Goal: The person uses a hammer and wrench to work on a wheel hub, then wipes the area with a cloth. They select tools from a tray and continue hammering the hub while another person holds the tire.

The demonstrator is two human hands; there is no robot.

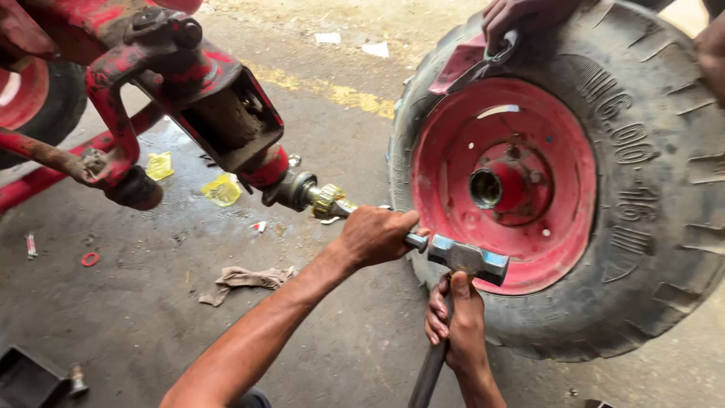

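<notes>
Beside the big red-rimmed black tyre (pixel 649 189), we grip the greasy steel axle shaft (pixel 343 208) with our left hand (pixel 374 236) while our right hand (pixel 457 325) clasps the steel-headed hammer (pixel 468 258) against the shaft's end.

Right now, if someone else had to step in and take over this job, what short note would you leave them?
Left hand: gripped around the steel axle shaft of the red machine, steadying it.
Right hand: holds the hammer by its handle, head resting at the shaft's end.
The red-rimmed wheel is off, standing beside the shaft; another person's hand steadies it from above.
Done: wheel is off the shaft.
Left: wheel not on the shaft.
</notes>
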